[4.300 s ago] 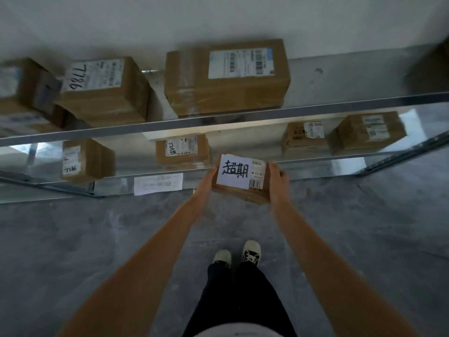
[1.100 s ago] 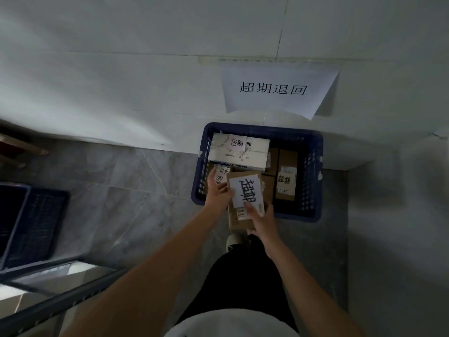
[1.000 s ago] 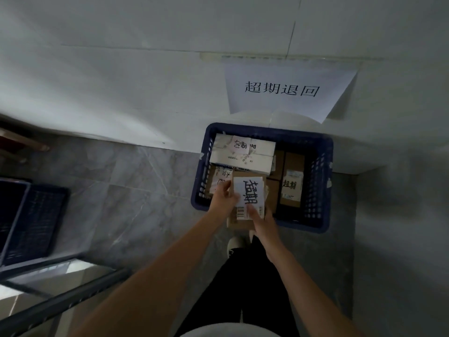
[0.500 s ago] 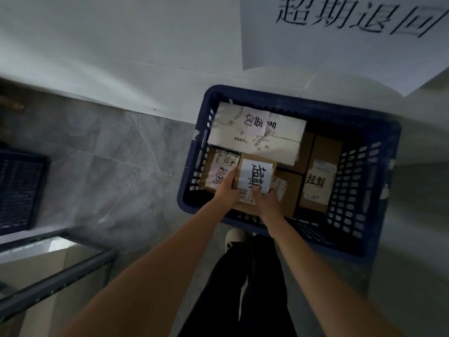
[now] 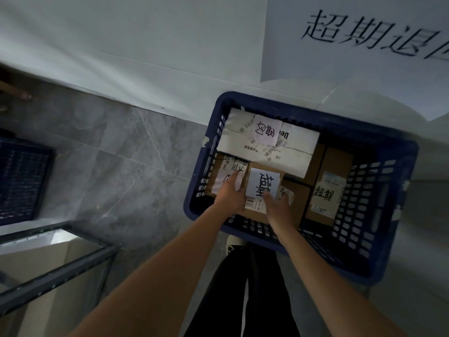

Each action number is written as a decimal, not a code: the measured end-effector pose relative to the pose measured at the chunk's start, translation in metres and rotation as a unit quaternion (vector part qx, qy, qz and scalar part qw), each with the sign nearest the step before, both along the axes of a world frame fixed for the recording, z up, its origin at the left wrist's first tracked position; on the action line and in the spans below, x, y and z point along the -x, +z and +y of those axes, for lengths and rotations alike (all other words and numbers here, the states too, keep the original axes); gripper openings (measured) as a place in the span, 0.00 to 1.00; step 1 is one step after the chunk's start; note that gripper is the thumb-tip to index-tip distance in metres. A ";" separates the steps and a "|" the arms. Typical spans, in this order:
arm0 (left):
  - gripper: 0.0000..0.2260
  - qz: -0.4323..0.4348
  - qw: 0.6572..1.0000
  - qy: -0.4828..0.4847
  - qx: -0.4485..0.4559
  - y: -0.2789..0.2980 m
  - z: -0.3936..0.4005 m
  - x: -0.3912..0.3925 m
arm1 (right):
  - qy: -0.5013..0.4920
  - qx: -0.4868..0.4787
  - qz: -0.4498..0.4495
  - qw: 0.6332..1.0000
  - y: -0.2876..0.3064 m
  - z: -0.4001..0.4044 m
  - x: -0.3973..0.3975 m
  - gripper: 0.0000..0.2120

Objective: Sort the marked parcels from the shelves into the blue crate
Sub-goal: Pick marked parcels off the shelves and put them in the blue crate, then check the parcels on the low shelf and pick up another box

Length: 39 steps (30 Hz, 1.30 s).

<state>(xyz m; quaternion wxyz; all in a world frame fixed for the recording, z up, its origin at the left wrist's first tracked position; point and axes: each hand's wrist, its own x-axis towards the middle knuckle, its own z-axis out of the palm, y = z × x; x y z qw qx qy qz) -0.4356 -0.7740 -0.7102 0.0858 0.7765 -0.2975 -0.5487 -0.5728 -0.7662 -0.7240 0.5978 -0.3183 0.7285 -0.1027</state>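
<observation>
We're leaning over the blue crate (image 5: pixel 379 268) and the marked parcel (image 5: pixel 261 190), a small brown carton with a white handwritten slip on its lid, sits low inside by the near wall, between a brown box (image 5: pixel 227 177) on its left and another labelled carton (image 5: pixel 326 190) on the right, with a white parcel (image 5: pixel 264 148) behind it. Our left hand (image 5: pixel 230 194) grips its left edge, fingers running up the side; our right hand (image 5: pixel 278 206) clasps the near right corner, thumb laid on the slip. It looks light and stiff to us, plain cardboard that gives grip, so 2 opposite edges are the right hold; the paper slip may be loose, so we'd keep the pull off it. Against half a second ago, we've dropped closer, the crate fills more of the view, the wall sign (image 5: pixel 364 35) is cropped further, and the parcel lies deeper among its neighbours, both hands still clamped on it
</observation>
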 end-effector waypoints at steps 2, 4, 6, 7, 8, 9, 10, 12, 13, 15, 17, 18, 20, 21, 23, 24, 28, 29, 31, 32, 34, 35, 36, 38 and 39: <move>0.27 -0.017 1.000 -0.013 0.008 0.016 -0.004 -0.005 | 0.009 0.096 0.033 0.995 0.017 -0.005 0.001 0.12; 0.26 -0.052 0.997 -0.047 0.031 0.037 -0.009 -0.013 | 0.054 0.173 0.072 0.981 0.040 -0.016 0.001 0.17; 0.27 -0.105 0.989 -0.085 0.065 0.067 -0.015 -0.023 | 0.127 0.236 0.113 0.957 0.069 -0.031 -0.001 0.23; 0.27 -0.135 0.982 -0.105 0.082 0.085 -0.018 -0.029 | 0.164 0.266 0.129 0.941 0.087 -0.038 -0.004 0.24; 0.27 -0.163 0.974 -0.123 0.100 0.104 -0.021 -0.035 | 0.196 0.292 0.139 0.925 0.105 -0.046 -0.006 0.25; 0.27 -0.188 0.965 -0.139 0.117 0.124 -0.024 -0.042 | 0.223 0.316 0.144 0.911 0.126 -0.054 -0.010 0.26; 0.27 -0.213 0.956 -0.151 0.136 0.145 -0.026 -0.048 | 0.247 0.338 0.145 0.896 0.147 -0.062 -0.015 0.27; 0.27 -0.264 0.935 -0.162 0.171 0.189 -0.029 -0.064 | 0.298 0.386 0.145 0.861 0.192 -0.076 -0.027 0.27; 0.27 -0.288 0.925 -0.164 0.185 0.212 -0.028 -0.073 | 0.321 0.409 0.146 0.842 0.215 -0.082 -0.036 0.27; 0.27 -0.335 0.905 -0.159 0.208 0.261 -0.022 -0.089 | 0.357 0.445 0.141 0.809 0.261 -0.087 -0.055 0.27; 0.28 -0.382 0.883 -0.143 0.233 0.315 -0.008 -0.106 | 0.383 0.481 0.135 0.777 0.308 -0.085 -0.078 0.27; 0.28 -0.406 0.870 -0.137 0.243 0.342 0.001 -0.115 | 0.395 0.498 0.131 0.761 0.332 -0.082 -0.092 0.27; 0.28 -0.456 0.842 -0.126 0.259 0.396 0.027 -0.135 | 0.413 0.533 0.123 0.728 0.381 -0.072 -0.123 0.27; 0.28 -0.479 0.829 -0.117 0.264 0.421 0.041 -0.146 | 0.422 0.551 0.118 0.710 0.405 -0.065 -0.140 0.27; 0.28 -0.524 0.805 -0.087 0.264 0.465 0.077 -0.168 | 0.442 0.587 0.103 0.670 0.449 -0.045 -0.178 0.27; 0.28 -0.543 0.795 -0.068 0.261 0.484 0.096 -0.178 | 0.450 0.604 0.095 0.650 0.468 -0.032 -0.197 0.27; 0.28 -0.609 0.760 0.021 0.224 0.532 0.196 -0.213 | 0.482 0.645 0.041 0.591 0.526 0.044 -0.275 0.26; 0.28 -0.621 0.753 0.043 0.213 0.536 0.226 -0.221 | 0.493 0.652 0.023 0.575 0.535 0.068 -0.293 0.26; 0.28 -0.636 0.746 0.075 0.184 0.539 0.289 -0.234 | 0.518 0.664 -0.010 0.540 0.544 0.119 -0.324 0.26; 0.28 -0.642 0.745 0.082 0.164 0.540 0.323 -0.239 | 0.533 0.665 -0.023 0.523 0.546 0.146 -0.338 0.27; 0.28 -0.659 0.738 0.088 0.114 0.543 0.392 -0.249 | 0.564 0.660 -0.047 0.494 0.548 0.203 -0.361 0.27; 0.28 -0.669 0.732 0.096 0.087 0.545 0.428 -0.254 | 0.577 0.657 -0.060 0.480 0.547 0.231 -0.371 0.27; 0.28 -0.674 0.727 0.111 0.064 0.546 0.462 -0.258 | 0.588 0.657 -0.074 0.466 0.547 0.259 -0.381 0.27; 0.28 -0.679 0.717 0.154 0.033 0.548 0.530 -0.259 | 0.605 0.659 -0.105 0.435 0.544 0.316 -0.394 0.27; 0.27 -0.682 0.708 0.181 0.023 0.548 0.562 -0.256 | 0.614 0.659 -0.118 0.418 0.541 0.344 -0.398 0.26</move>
